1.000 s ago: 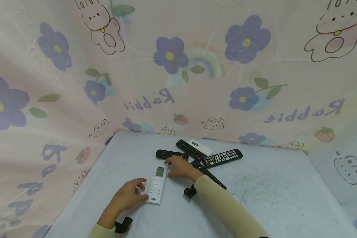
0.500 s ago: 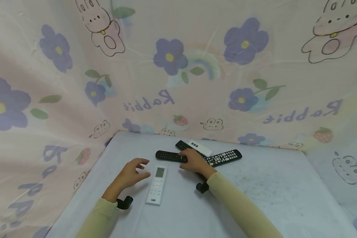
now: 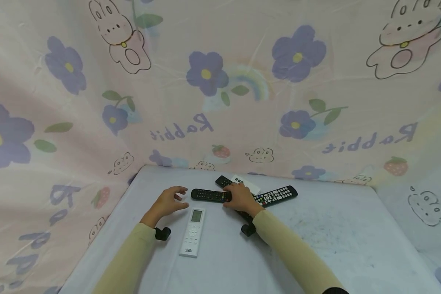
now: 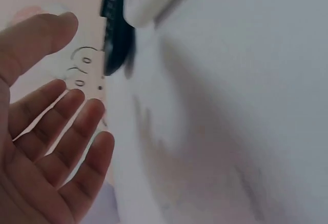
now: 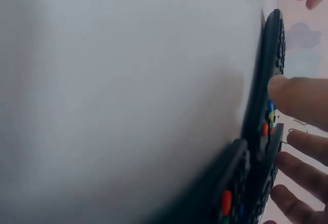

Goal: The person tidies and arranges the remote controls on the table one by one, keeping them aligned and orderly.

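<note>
In the head view my right hand [image 3: 239,199] is over the right end of a black remote control [image 3: 208,195] lying sideways on the table. In the right wrist view its thumb overlaps that black remote's edge, near the coloured buttons, while the other fingers extend apart over a neighbouring dark remote [image 5: 266,183]. My left hand [image 3: 166,202] hovers left of the same black remote, thumb and fingers spread around nothing. Below lies a white remote control [image 3: 192,233] with a small grey screen, between the two forearms and untouched.
Behind and beside my right hand, another black remote [image 3: 279,195], a second white remote [image 3: 250,186] and a long black remote [image 3: 223,181] lie crossed in a cluster. The white table [image 3: 338,237] meets a printed curtain [image 3: 242,118] at the back and left.
My right hand has moved from the white remote's top to the black remote's right end. The left hand has risen from the white remote's lower edge toward the black remote's left end.
</note>
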Demonstrator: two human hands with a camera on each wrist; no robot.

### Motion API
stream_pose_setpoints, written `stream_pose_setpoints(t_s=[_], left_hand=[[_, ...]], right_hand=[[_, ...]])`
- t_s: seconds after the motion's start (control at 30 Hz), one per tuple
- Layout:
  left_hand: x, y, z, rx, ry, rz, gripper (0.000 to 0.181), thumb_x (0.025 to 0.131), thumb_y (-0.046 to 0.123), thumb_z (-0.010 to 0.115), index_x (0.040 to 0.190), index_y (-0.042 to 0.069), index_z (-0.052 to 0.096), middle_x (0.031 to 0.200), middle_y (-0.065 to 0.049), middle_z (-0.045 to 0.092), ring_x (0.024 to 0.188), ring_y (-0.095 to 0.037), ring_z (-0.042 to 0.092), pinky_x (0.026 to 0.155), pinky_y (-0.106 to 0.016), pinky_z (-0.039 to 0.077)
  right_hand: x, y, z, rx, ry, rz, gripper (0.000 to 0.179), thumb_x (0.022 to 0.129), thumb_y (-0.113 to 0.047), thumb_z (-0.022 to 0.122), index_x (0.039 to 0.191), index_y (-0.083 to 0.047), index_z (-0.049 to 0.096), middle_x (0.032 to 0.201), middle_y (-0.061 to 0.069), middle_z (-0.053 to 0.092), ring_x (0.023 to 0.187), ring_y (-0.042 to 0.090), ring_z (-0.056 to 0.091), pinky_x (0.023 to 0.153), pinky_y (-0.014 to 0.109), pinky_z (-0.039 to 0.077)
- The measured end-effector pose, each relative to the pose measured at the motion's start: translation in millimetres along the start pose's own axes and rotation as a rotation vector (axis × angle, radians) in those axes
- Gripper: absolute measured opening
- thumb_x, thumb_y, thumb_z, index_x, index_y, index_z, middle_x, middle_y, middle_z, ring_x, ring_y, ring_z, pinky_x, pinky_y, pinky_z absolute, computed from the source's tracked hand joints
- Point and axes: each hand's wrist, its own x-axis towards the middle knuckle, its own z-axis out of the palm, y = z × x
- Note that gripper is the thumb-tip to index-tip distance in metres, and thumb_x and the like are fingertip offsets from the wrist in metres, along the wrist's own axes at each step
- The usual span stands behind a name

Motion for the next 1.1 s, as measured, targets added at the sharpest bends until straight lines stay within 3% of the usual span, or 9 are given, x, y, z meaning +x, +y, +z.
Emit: stream_pose_setpoints(t_s=[0.27, 0.5, 1.1], left_hand=[[27.2, -3.6, 9.5, -0.008, -0.061, 0.002, 0.063, 0.076, 0.021, 0.082, 0.133, 0.011, 0.056, 0.128, -0.010, 0.060, 0.106, -0.023, 0.059, 0.086, -0.039, 0.053], [44.8, -8.7, 12.5, 0.018, -0.106, 0.005, 0.064, 0.074, 0.017, 0.083, 0.132, 0.009, 0.057, 0.127, -0.010, 0.060, 0.096, -0.018, 0.056, 0.083, -0.034, 0.050], [55.9, -11.8, 19.5, 0.040, -0.163, -0.024, 0.051, 0.078, 0.013, 0.079, 0.126, 0.014, 0.062, 0.117, -0.007, 0.062, 0.094, -0.017, 0.056, 0.087, -0.038, 0.050]], right_hand=[[8.6, 1.5, 4.2, -0.005, -0.020, -0.012, 0.054, 0.074, -0.034, 0.080, 0.123, -0.017, 0.065, 0.122, 0.005, 0.064, 0.110, 0.031, 0.052, 0.088, 0.050, 0.045], [11.4, 1.1, 8.1, -0.035, -0.035, -0.005, 0.053, 0.075, -0.032, 0.079, 0.124, -0.019, 0.065, 0.124, 0.002, 0.064, 0.108, 0.027, 0.051, 0.090, 0.048, 0.044], [13.8, -4.4, 7.1, -0.074, -0.031, -0.058, 0.045, 0.075, -0.022, 0.078, 0.118, -0.013, 0.068, 0.118, 0.007, 0.063, 0.103, 0.027, 0.051, 0.085, 0.048, 0.046]])
